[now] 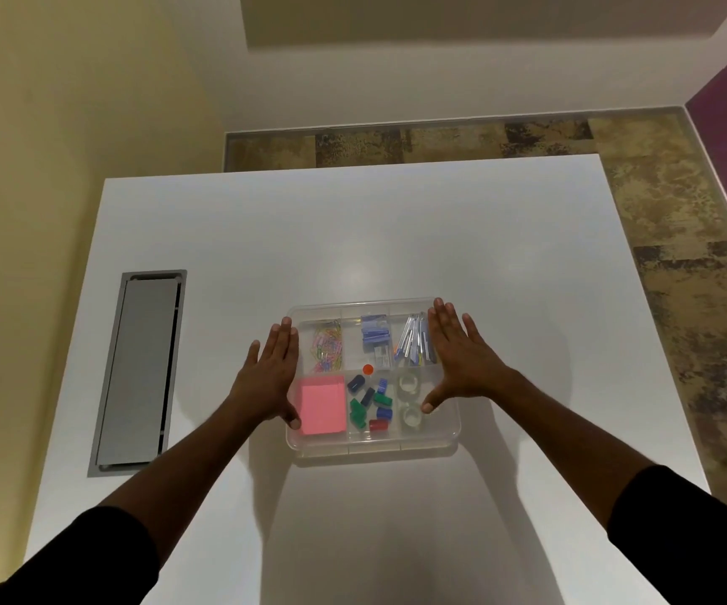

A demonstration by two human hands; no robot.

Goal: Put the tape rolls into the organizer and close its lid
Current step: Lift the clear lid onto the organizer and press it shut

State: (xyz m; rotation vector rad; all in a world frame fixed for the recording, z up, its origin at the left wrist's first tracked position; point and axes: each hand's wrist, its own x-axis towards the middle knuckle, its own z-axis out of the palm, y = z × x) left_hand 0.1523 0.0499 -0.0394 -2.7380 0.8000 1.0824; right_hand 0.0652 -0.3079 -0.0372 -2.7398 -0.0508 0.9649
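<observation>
A clear plastic organizer (375, 447) with several compartments lies in the middle of the white table, its transparent lid lying flat over it. Two clear tape rolls (409, 384) (411, 417) sit one behind the other in the near right compartment. My left hand (272, 373) rests flat, fingers spread, on the organizer's left edge, its thumb beside the pink sticky notes (322, 403). My right hand (458, 355) lies flat on the right edge, thumb near the tape rolls. Neither hand holds anything.
Other compartments hold coloured paper clips (329, 351), a blue staple box (375, 338), pens (414, 347) and coloured push magnets (370, 403). A grey cable hatch (137, 373) is set into the table at the left. Patterned carpet lies beyond the table's far and right edges.
</observation>
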